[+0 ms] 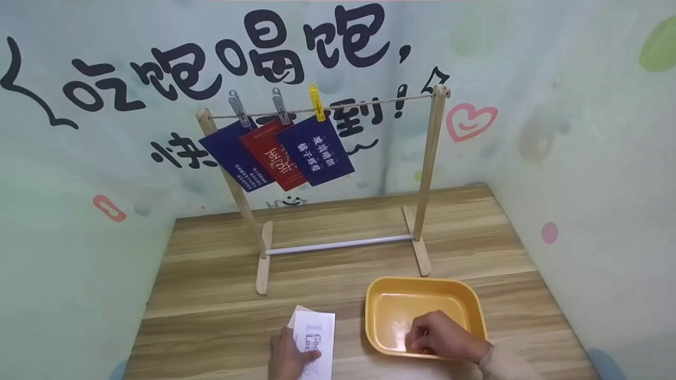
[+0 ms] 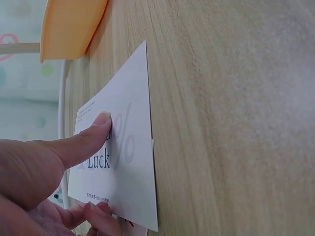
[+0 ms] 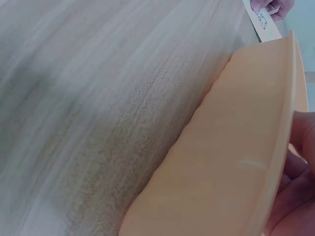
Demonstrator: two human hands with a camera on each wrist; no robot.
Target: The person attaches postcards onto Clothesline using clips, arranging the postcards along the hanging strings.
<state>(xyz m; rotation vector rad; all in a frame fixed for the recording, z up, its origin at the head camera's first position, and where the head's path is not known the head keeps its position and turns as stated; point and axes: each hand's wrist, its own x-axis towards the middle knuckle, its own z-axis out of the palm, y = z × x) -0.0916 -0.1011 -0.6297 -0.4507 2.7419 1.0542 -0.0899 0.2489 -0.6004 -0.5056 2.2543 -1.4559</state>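
Observation:
My left hand grips a small stack of white cards, thumb across the printed face and fingers underneath. The top card reads "Luck" beside a grey percent sign, and another white card peeks out from beneath it. Reaching over the near rim, my right hand is inside a yellow plastic bin with its fingers bent down toward the floor of it. In the right wrist view the bin's wall hides the fingertips, so I cannot tell what they hold.
Behind stands a wooden rack with a cord across its top. Two grey clothespins and a yellow clothespin hold a blue card, a red card and another blue card. Printed walls enclose the wood-grain table.

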